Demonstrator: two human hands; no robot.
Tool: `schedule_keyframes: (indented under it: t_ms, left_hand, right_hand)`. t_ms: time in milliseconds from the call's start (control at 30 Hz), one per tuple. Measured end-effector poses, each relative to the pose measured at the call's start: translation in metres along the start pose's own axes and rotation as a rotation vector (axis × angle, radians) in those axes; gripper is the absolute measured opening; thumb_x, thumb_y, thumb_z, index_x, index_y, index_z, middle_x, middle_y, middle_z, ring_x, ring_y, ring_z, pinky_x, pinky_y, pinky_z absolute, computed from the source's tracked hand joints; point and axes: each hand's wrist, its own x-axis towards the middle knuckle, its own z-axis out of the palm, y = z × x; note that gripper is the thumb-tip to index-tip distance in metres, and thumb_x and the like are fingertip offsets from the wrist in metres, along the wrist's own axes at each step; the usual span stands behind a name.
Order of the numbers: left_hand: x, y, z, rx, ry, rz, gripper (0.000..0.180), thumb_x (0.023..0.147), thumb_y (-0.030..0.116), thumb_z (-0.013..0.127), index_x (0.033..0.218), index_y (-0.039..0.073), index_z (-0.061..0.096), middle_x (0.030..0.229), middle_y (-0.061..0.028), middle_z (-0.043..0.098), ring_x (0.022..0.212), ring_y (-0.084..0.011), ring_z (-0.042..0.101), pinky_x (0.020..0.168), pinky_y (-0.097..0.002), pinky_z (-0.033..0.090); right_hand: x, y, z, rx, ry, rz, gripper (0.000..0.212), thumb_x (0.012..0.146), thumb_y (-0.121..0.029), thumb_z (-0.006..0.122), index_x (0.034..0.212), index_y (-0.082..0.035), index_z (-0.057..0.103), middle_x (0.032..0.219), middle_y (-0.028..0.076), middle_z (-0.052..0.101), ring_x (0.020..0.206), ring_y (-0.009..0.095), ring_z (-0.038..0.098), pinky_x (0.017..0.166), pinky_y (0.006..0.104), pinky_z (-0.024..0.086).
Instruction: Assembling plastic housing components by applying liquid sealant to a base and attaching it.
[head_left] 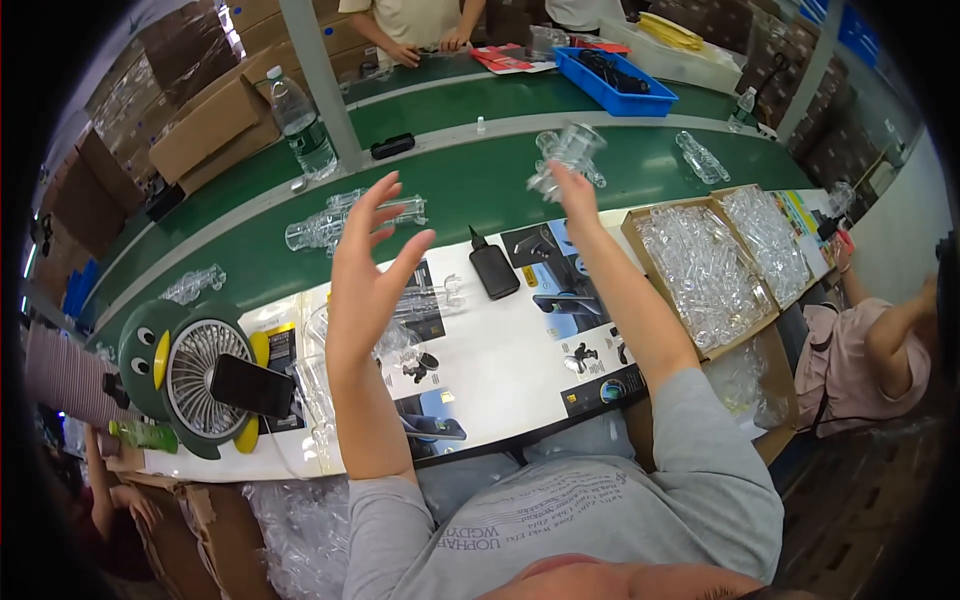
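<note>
My left hand (365,275) is raised over the worktable, fingers spread, holding nothing. Behind it, clear plastic parts (320,228) lie on the green belt. My right hand (573,195) reaches over the belt's near side, closed on a clear plastic part (575,148) that motion smears. Similar parts lie around that spot, so exact contact with the belt is hard to tell. Between my arms a small black bottle with a pointed nozzle (493,270) lies on the printed table covering (500,350). Near my left wrist is another clear plastic piece (435,297).
Cardboard boxes of small clear parts (700,270) stand at right. A penguin-shaped fan (205,365) with a black phone (252,386) against it sits at left. Across the belt are a water bottle (302,125), a metal post (320,80) and a blue tray (615,88). Other people work nearby.
</note>
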Motion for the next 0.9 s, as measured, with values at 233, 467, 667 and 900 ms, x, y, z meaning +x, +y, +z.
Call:
schedule_keyframes:
  t_ms: [233, 467, 667, 900]
  left_hand:
    - [-0.006, 0.007, -0.021, -0.031, 0.065, 0.007, 0.047, 0.079, 0.014, 0.063, 0.122, 0.005, 0.048, 0.122, -0.0114, 0.052, 0.106, -0.0239, 0.054, 0.089, -0.0362, 0.042]
    - [-0.002, 0.011, -0.015, -0.104, 0.032, 0.013, 0.043, 0.080, 0.011, 0.061, 0.120, 0.004, 0.050, 0.120, -0.0115, 0.053, 0.103, -0.0221, 0.056, 0.087, -0.0344, 0.043]
    - [-0.001, -0.018, -0.026, -0.097, 0.156, 0.004, 0.040, 0.082, 0.008, 0.058, 0.121, 0.002, 0.050, 0.121, -0.0135, 0.050, 0.114, -0.0220, 0.048, 0.090, -0.0340, 0.041]
    - [0.013, -0.048, -0.015, -0.842, 0.117, -0.242, 0.056, 0.088, 0.021, 0.053, 0.135, 0.002, 0.028, 0.135, -0.0170, 0.035, 0.126, -0.0278, 0.034, 0.103, -0.0429, 0.030]
  right_hand:
    - [0.069, 0.038, -0.022, 0.264, 0.092, 0.292, 0.048, 0.076, -0.043, 0.064, 0.113, -0.015, 0.054, 0.114, 0.002, 0.058, 0.106, 0.018, 0.050, 0.092, 0.0339, 0.031]
    - [0.127, 0.047, -0.023, 0.594, 0.077, 0.204, 0.030, 0.085, -0.028, 0.060, 0.105, -0.006, 0.054, 0.106, 0.008, 0.061, 0.099, 0.022, 0.057, 0.088, 0.0393, 0.044]
    - [0.043, 0.017, 0.049, 0.633, -0.115, 0.106, 0.029, 0.087, -0.018, 0.058, 0.104, 0.004, 0.053, 0.104, 0.015, 0.060, 0.091, 0.022, 0.061, 0.081, 0.0308, 0.051]
    - [-0.079, -0.076, 0.067, 0.511, -0.698, -0.051, 0.039, 0.085, -0.021, 0.059, 0.112, 0.006, 0.051, 0.108, 0.017, 0.059, 0.101, 0.025, 0.059, 0.090, 0.0347, 0.046]
